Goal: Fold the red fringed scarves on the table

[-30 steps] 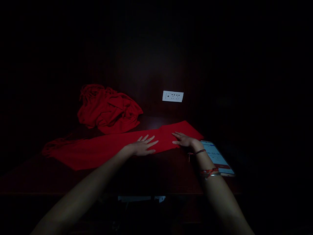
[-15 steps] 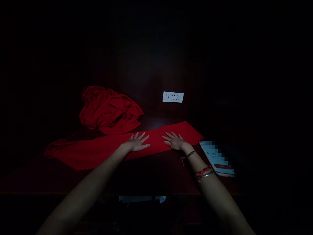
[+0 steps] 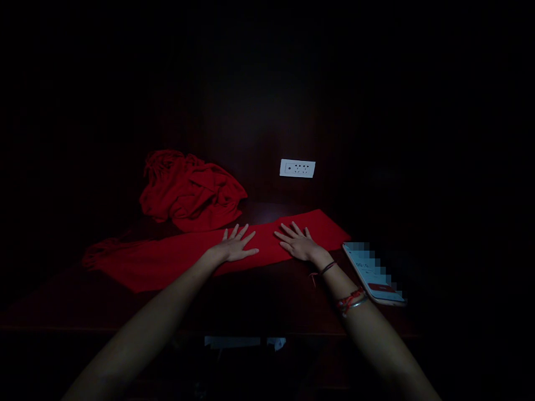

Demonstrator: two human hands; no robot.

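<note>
A long red cloth (image 3: 167, 259) lies flat in a band across a dark table (image 3: 259, 301). My left hand (image 3: 234, 247) rests palm down on its middle, fingers spread. My right hand (image 3: 297, 242) lies flat on the cloth a little to the right, fingers apart too. Neither hand grips anything. The right wrist carries red string and a bangle.
A crumpled heap of red fabric (image 3: 192, 190) sits behind the flat cloth at the left. A lit phone (image 3: 374, 273) lies on the table right of my right forearm. A white wall socket (image 3: 297, 168) shows on the dark back panel. The surroundings are very dark.
Both hands slid a little to the left along the flat cloth and turned to point more forward, staying flat on it. The view drifted slightly.
</note>
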